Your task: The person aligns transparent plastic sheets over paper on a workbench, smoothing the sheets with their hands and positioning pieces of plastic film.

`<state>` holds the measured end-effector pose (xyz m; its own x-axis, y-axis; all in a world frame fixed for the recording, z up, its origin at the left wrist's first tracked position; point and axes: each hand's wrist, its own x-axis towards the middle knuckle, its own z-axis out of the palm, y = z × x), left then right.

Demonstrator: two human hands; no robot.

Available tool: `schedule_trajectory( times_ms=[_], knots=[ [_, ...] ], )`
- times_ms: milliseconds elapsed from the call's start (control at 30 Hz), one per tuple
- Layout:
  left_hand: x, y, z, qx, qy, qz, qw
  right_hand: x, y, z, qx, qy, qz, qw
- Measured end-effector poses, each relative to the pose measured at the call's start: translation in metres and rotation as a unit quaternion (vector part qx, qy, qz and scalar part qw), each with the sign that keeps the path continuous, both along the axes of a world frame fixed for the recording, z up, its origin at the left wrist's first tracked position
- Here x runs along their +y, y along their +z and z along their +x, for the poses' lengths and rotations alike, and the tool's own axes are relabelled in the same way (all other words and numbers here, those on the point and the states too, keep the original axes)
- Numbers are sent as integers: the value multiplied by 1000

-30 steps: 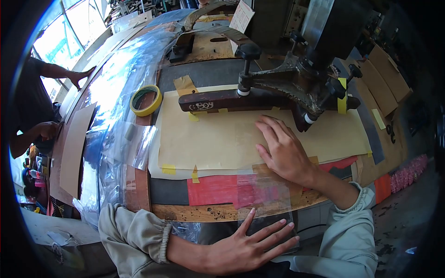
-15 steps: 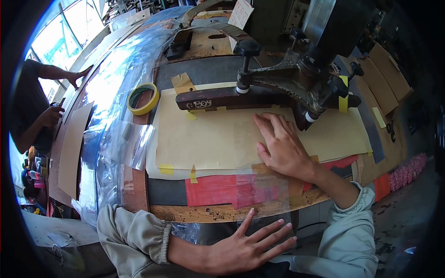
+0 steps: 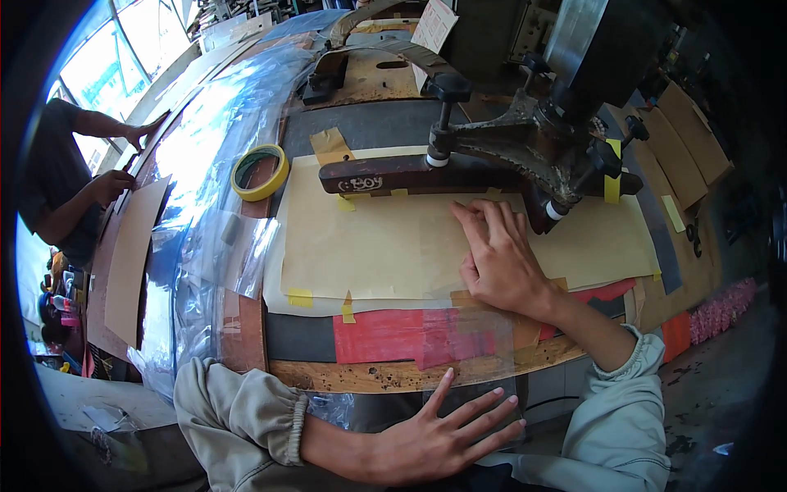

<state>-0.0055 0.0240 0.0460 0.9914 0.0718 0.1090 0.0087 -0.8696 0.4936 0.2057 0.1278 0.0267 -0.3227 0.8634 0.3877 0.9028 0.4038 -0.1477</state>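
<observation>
Head: right hand (image 3: 498, 256) touches paper (image 3: 369, 246) near bar (image 3: 475, 180) marked "BOY".

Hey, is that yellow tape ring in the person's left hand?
No, the yellow tape ring lies near the pale sheet's left edge, away from the spread left hand.

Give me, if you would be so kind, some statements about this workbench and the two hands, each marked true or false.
1. The right hand is over the cream sheet. True.
2. The left hand grips the yellow tape roll. False: the left hand is spread open, well away from the yellow tape roll.
3. The dark bar bears white lettering. True.
4. The red strip lies along the cream sheet's far edge. False: the red strip shows along its near edge.
</observation>
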Motion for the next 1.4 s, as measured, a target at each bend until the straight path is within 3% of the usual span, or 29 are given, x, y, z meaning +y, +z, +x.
schedule_trajectory(
  times_ms=[233,333,533,1033,1133,1233,1400],
  knots=[
    [-1,-5,0,1,-6,7,1000,-1,2,-2,-3,-9,-6,1000],
    [-1,-5,0,-2,-6,7,1000,-3,7,-3,-31,1,78,996],
    [-1,-6,0,3,-8,-4,1000,-11,12,-6,-48,16,111,993],
    [-1,-10,0,11,-18,-17,1000,-38,23,-7,-34,35,0,999],
    [-1,-10,-1,12,-17,-11,1000,-53,21,-15,-69,10,-23,997],
    [-2,-11,0,15,-17,-4,1000,-62,8,-22,-182,11,98,978],
    [0,-4,0,17,-4,-18,1000,-68,7,-27,-221,-15,81,972]
  ],
)
